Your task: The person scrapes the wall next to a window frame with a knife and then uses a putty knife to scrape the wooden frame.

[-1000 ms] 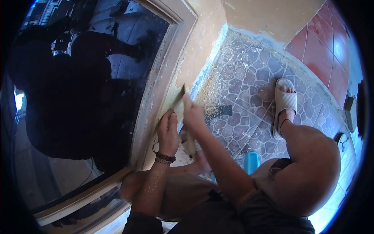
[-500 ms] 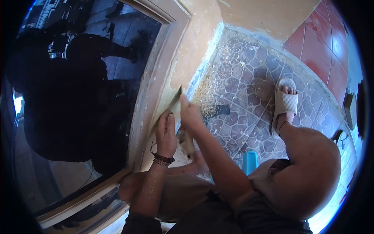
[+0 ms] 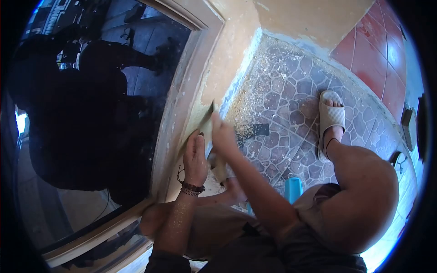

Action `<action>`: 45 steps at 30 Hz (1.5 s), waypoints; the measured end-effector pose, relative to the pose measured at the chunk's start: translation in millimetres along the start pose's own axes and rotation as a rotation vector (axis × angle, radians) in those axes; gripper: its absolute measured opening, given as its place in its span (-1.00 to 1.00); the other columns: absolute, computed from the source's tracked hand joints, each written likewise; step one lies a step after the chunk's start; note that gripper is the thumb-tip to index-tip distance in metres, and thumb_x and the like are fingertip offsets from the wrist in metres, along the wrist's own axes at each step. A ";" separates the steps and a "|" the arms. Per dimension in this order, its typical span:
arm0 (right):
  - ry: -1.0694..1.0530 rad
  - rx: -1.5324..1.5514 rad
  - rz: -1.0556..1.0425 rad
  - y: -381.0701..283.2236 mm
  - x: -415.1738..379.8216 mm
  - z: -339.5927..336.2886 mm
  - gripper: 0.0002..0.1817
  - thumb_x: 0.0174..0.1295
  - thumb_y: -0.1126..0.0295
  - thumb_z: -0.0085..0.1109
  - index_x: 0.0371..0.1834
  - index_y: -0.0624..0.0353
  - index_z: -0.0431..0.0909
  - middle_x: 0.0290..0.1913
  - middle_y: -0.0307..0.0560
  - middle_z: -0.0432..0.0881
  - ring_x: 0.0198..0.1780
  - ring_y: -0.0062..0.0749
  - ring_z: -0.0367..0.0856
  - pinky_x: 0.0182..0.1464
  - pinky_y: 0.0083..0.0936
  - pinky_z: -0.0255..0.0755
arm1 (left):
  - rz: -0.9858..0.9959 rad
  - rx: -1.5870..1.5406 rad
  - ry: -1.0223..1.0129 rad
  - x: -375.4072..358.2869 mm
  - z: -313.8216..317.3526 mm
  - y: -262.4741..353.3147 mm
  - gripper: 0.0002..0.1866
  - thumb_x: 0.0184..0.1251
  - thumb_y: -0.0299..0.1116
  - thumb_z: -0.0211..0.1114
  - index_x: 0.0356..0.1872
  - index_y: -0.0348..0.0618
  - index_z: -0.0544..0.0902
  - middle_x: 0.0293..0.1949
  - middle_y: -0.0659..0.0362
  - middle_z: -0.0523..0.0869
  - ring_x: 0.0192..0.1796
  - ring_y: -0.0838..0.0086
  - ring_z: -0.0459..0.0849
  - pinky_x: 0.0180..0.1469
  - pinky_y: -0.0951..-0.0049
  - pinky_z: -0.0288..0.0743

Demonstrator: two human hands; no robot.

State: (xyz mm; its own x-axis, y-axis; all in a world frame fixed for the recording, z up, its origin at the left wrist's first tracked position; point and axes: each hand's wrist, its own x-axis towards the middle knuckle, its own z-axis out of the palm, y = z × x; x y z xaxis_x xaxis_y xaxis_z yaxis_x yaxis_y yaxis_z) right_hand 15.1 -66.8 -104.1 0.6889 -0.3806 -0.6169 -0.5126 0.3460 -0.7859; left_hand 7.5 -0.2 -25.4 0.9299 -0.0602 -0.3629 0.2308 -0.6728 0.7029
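A thin dark scraper blade (image 3: 207, 113) lies slanted against the low strip of wall beside the window frame, over a pale scraped patch. My right hand (image 3: 224, 135), slightly blurred, is closed on its upper part. At the lower end of the blade is my left hand (image 3: 195, 157), with its fingers close together and its fingertips against the blade. Their exact hold is partly hidden. Cords and bracelets (image 3: 192, 189) circle my left wrist, and pale flecks dot that forearm.
A dark glass pane (image 3: 100, 127) in a worn frame (image 3: 175, 104) stands at left. Scrapings (image 3: 236, 107) litter the stone-patterned floor (image 3: 291, 118) around a dark flat piece (image 3: 260, 129). A turquoise plastic object (image 3: 293, 189) is near my sandalled foot (image 3: 332, 109). Red tiles (image 3: 371, 45) lie beyond.
Both hands and the blade have shifted very slightly right and down along the wall. My sandalled foot appears a little further left.
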 end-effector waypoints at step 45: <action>0.039 0.033 -0.183 -43.4 -48.9 -4.8 -0.43 0.39 -0.03 -0.17 -0.15 0.34 0.58 -0.56 0.28 0.53 -0.46 0.08 0.60 -0.34 -0.26 0.43 | 0.037 -0.309 -0.090 -2.3 -5.6 13.2 -0.51 0.54 -0.11 -0.20 0.03 -0.39 0.49 0.01 0.04 0.56 0.04 0.44 0.51 0.10 0.45 0.34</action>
State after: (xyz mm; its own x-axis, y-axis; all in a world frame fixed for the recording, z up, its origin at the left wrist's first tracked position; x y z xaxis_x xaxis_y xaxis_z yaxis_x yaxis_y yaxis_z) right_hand 1.2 -67.4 -40.0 0.7482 -0.4725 -0.4658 -0.3632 0.2958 -0.8835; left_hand 10.1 -4.9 -11.9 0.9134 -0.1553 -0.3764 0.2859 -0.4136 0.8644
